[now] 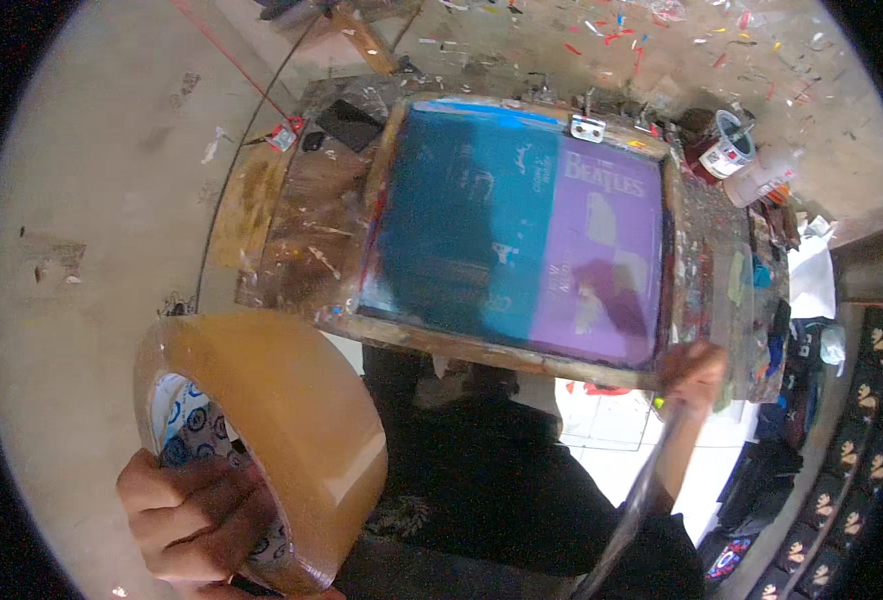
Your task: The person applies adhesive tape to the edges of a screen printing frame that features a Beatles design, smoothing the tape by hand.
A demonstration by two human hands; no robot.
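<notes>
Close to the camera at the lower left is a large roll of brown packing tape (306, 410). The fingers of my left hand (201, 510) go into its printed cardboard core and curl around the near rim. My right hand (694, 372) is closed near the right front corner of a screen printing frame (441, 333). From that hand a narrow shiny strip (636, 510), which looks like tape, runs down to the lower edge. The frame's mesh is dark teal on the left (441, 210) and purple with pale stencil lettering on the right (611, 270).
The frame lies on a stained worktable (306, 220). A metal hinge clamp (587, 128) sits at its far edge. Beyond the right corner stand an ink tub (726, 155) and a pale bottle (761, 180). A dark phone-like slab (351, 124) lies far left. Dark printed fabrics (851, 450) fill the right side.
</notes>
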